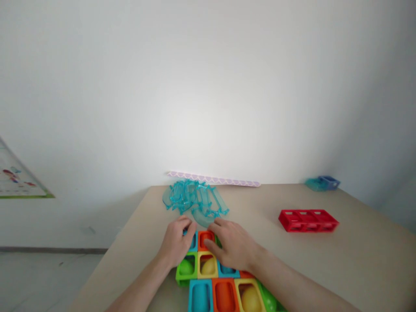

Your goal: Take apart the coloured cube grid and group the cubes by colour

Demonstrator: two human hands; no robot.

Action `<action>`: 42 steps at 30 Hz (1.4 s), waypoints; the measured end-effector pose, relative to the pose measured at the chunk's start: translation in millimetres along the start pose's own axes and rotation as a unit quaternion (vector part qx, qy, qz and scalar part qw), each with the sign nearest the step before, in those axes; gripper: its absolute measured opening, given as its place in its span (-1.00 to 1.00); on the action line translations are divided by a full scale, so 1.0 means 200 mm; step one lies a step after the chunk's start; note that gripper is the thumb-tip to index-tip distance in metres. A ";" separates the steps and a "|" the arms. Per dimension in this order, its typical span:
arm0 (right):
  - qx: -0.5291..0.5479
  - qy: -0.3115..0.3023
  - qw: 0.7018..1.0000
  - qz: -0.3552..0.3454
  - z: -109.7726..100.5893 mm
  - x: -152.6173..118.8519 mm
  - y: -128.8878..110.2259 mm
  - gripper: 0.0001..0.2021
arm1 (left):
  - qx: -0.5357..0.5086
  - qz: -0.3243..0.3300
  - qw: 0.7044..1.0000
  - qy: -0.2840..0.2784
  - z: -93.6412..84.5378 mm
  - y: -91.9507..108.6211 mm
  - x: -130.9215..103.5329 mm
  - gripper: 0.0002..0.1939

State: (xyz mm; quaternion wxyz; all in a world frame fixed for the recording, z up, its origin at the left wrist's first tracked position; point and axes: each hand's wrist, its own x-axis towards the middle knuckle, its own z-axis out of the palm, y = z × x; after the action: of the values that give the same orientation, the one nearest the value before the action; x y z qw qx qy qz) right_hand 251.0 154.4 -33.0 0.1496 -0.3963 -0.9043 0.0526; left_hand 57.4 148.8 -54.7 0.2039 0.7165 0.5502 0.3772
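Observation:
Several coloured toy blocks with window-like openings stand joined in rows at the near middle of the table. My left hand (177, 240) is curled round the blue block (194, 242) at the far left of the back row. My right hand (234, 243) grips the orange block (206, 237) beside it, its thumb across the front, and partly covers a green block (218, 241). Nearer to me are a green block holding a green ball (186, 267) and a yellow block holding a yellow ball (208, 266). The nearest row has a blue block (201, 297) and an orange block (225, 295).
Clear teal track pieces (191, 197) lie piled just beyond my hands. A red three-part frame (308, 221) lies to the right. At the far right corner sit a dark blue block (329, 182) and teal pieces (316, 184). A patterned lilac strip (214, 179) runs along the wall.

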 end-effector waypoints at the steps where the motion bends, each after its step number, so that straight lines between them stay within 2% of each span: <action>1: 0.003 -0.002 1.000 0.003 0.00 0.00 0.00 -0.71 | -0.014 0.017 1.000 0.006 0.00 0.01 0.00 -0.63; 4: 0.019 -0.009 1.000 0.003 0.00 0.00 0.01 -0.73 | -0.069 0.061 0.996 0.005 -0.03 0.02 -0.01 -0.70; 9: 0.025 -0.015 1.000 0.008 0.01 0.00 0.02 -0.73 | -0.140 0.124 0.978 -0.088 -0.08 0.00 -0.01 -0.76; 11: 0.020 -0.012 1.000 0.004 0.01 0.01 0.01 -0.73 | -0.144 0.129 0.980 -0.054 -0.10 -0.01 -0.01 -0.77; 14: 0.003 0.008 1.000 -0.009 -0.01 0.01 -0.01 -0.77 | -0.175 0.106 0.976 0.069 -0.09 0.00 -0.03 -0.76; 16: -0.032 0.024 0.999 -0.008 -0.06 0.01 -0.03 -0.79 | -0.204 0.089 0.970 0.094 -0.08 0.01 -0.04 -0.75; 19: -0.072 0.030 0.997 -0.010 -0.15 -0.04 -0.12 -0.84 | -0.217 0.073 0.972 0.054 -0.06 0.02 -0.05 -0.75; 21: -0.046 0.012 0.997 -0.054 -0.17 -0.09 -0.20 -0.79 | -0.211 0.075 0.974 0.025 -0.05 0.03 -0.06 -0.73; 23: -0.043 -0.022 0.990 -0.132 -0.14 -0.12 -0.27 -0.73 | -0.212 0.076 0.974 0.005 -0.04 0.03 -0.06 -0.70; 25: -0.092 -0.056 0.975 -0.192 -0.07 -0.14 -0.33 -0.82 | -0.223 0.078 0.971 -0.018 -0.03 0.03 -0.07 -0.66; 28: -0.129 -0.077 0.969 -0.197 0.02 -0.14 -0.37 -0.90 | -0.253 0.084 0.961 -0.071 -0.03 0.02 -0.08 -0.57; 30: -0.135 -0.095 0.966 -0.200 0.02 -0.13 -0.37 -0.93 | -0.267 0.059 0.955 -0.115 -0.02 0.02 -0.08 -0.33; 32: -0.136 -0.110 0.961 -0.215 -0.01 -0.13 -0.36 -0.93 | -0.262 0.027 0.952 -0.158 -0.03 0.03 -0.08 -0.24; 36: -0.103 -0.106 0.955 -0.258 -0.10 -0.14 -0.34 -0.90 | -0.211 0.030 0.958 -0.193 -0.04 0.05 -0.07 -0.50; 39: -0.040 -0.111 0.966 -0.230 -0.18 -0.14 -0.32 -0.84 | -0.196 0.051 0.962 -0.182 -0.05 0.07 -0.07 -0.58; 42: 0.096 -0.101 0.982 -0.130 -0.29 -0.12 -0.26 -0.84 | -0.193 0.074 0.963 -0.175 -0.05 0.06 -0.07 -0.63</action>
State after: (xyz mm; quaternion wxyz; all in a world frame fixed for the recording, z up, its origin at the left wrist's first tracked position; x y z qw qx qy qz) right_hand 248.1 99.5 28.0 0.1002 -0.2520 -0.9493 0.1588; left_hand 55.5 129.6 -44.4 0.4030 0.7573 0.3677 0.3591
